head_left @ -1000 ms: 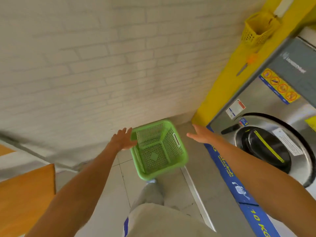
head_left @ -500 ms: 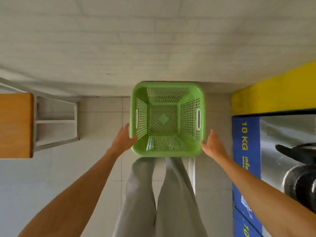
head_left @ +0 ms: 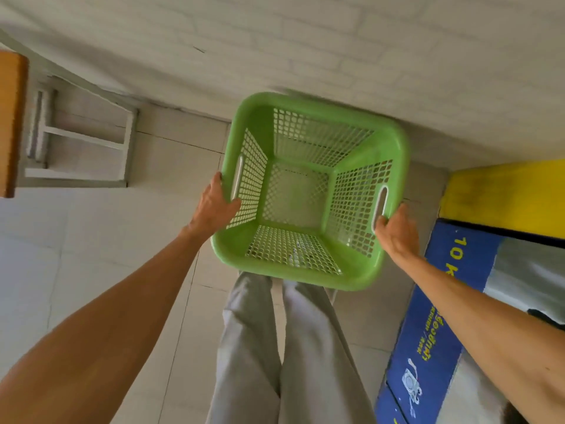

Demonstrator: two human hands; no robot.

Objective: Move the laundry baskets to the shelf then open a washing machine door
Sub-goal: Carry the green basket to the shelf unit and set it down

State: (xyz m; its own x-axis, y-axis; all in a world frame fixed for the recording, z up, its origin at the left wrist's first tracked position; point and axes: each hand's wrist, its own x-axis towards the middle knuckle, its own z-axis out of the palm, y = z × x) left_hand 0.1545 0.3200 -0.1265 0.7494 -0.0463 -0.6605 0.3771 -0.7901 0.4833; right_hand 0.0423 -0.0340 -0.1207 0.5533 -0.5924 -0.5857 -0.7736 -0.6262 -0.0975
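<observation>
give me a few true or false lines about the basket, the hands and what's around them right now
1. The green basket has clothes in it. False: it is empty; only its mesh bottom and walls show.
2. The left hand and right hand are on opposite sides of the basket, at its handle slots. True.
3. The blue panel marked "10 K" is on the person's left. False: it is on the right, below a yellow surface.
4. A wooden surface shows at the left edge, with a white frame beside it. True.
5. Only one hand touches the basket. False: both do.
</observation>
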